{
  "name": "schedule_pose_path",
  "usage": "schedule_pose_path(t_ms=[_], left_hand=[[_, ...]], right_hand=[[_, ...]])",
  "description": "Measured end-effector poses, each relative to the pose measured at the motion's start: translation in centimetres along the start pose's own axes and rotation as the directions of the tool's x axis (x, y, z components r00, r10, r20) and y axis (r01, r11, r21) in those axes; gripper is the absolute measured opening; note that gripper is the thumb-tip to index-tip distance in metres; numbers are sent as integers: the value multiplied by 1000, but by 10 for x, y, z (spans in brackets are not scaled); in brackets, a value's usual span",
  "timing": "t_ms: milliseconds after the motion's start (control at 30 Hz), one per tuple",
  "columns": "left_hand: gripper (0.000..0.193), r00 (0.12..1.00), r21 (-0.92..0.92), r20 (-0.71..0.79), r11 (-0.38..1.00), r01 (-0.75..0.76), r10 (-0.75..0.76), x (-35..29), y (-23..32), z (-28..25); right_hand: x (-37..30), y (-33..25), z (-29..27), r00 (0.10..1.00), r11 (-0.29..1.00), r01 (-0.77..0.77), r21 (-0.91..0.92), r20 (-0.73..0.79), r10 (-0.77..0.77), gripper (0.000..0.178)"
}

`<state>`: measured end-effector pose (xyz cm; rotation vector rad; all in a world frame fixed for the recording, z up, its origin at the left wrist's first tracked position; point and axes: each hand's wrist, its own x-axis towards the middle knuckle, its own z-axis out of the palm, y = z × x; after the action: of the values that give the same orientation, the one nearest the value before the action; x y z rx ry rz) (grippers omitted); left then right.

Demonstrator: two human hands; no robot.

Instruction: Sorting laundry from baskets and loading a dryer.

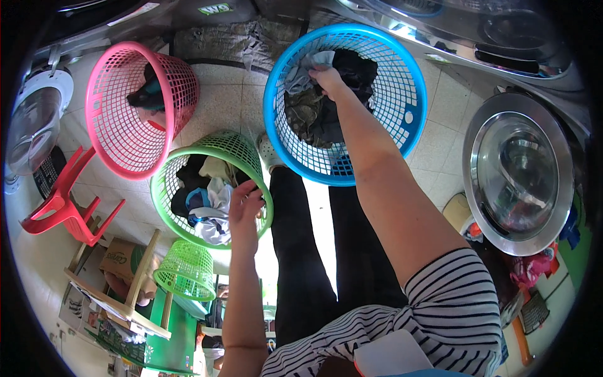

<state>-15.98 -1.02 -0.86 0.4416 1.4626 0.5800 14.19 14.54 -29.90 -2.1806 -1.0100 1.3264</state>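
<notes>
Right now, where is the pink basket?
The pink basket sits on the tiled floor at the upper left of the head view, left of the blue basket and just above the green basket, beside a red chair.

Head-worn fisheye, straight down, near hands (pixel 326 78)

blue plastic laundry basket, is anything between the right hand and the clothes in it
Nothing visible: the right hand is already inside the round blue plastic laundry basket, resting on the dark and grey clothes.
</notes>
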Motion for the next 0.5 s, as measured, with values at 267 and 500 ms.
schedule_pose_path(t_ms=[267, 500], left_hand=[[46, 902, -538, 172, 730, 422, -395, 45, 10, 33], [45, 960, -461, -162, 878, 132, -229, 33, -4, 7]], right_hand=[[-288, -129, -22, 855, 957, 89, 278, 471, -216, 13], [-239, -57, -54, 955, 764, -162, 624, 295, -39, 8]])
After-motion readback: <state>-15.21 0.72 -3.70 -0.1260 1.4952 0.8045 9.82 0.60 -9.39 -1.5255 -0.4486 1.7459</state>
